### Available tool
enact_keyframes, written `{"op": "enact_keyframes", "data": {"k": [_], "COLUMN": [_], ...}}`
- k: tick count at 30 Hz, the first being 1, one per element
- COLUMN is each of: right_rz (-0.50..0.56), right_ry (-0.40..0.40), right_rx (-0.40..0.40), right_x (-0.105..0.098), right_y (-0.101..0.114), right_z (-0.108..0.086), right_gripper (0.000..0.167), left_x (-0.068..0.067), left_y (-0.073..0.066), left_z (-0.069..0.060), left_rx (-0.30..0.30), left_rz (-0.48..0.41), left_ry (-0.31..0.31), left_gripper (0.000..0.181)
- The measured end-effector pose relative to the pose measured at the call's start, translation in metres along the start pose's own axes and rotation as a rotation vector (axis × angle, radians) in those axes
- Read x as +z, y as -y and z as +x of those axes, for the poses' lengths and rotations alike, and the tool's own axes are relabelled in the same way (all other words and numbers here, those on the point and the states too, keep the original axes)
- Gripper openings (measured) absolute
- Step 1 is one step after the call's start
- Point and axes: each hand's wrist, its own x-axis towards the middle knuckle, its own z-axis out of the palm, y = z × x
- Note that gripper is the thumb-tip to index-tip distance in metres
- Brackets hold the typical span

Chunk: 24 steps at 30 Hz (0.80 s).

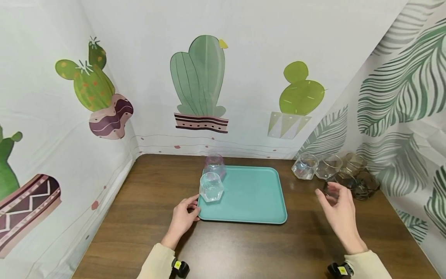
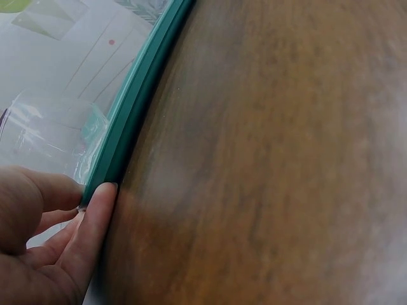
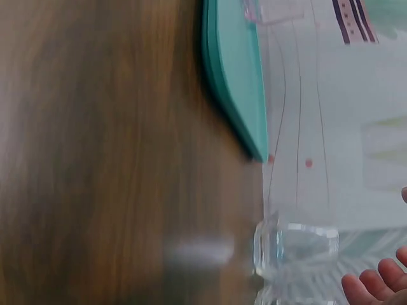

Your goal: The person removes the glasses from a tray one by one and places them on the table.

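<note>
A flat rectangular teal tray (image 1: 251, 195) lies on the brown wood-grained table (image 1: 237, 248), carrying two see-through cups at its left side: a colourless faceted one (image 1: 211, 188) and, behind it, a pinkish-purple one (image 1: 214, 162). The left hand (image 1: 184, 215) pinches the tray's left edge. The right hand (image 1: 339, 209), thumb and fingers apart, hovers near grouped transparent cups (image 1: 305, 167), some colourless, others brownish or dark smoky.
</note>
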Motion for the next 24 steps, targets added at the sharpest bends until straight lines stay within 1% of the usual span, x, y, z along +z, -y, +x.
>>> {"op": "enact_keyframes", "data": {"k": [6, 12, 15, 19, 24], "right_rz": [0.027, 0.066, 0.104, 0.139, 0.150], "right_ry": [0.047, 0.078, 0.097, 0.148, 0.218], "right_rx": [-0.030, -0.094, -0.119, -0.153, -0.190], "right_x": [0.016, 0.037, 0.050, 0.065, 0.084], "right_y": [0.020, 0.034, 0.041, 0.053, 0.070], "right_z": [-0.005, -0.009, -0.010, -0.011, -0.014], "right_gripper": [0.047, 0.045, 0.045, 0.046, 0.048], "left_x": [0.000, 0.000, 0.000, 0.000, 0.000], "left_y": [0.001, 0.000, 0.001, 0.002, 0.003], "left_z": [0.002, 0.002, 0.002, 0.001, 0.001], "left_rx": [0.000, 0.002, -0.001, -0.006, -0.003], "left_rz": [0.005, 0.005, 0.003, 0.003, -0.001], "left_ry": [0.002, 0.003, 0.003, 0.002, -0.005], "left_gripper": [0.045, 0.045, 0.045, 0.045, 0.045]}}
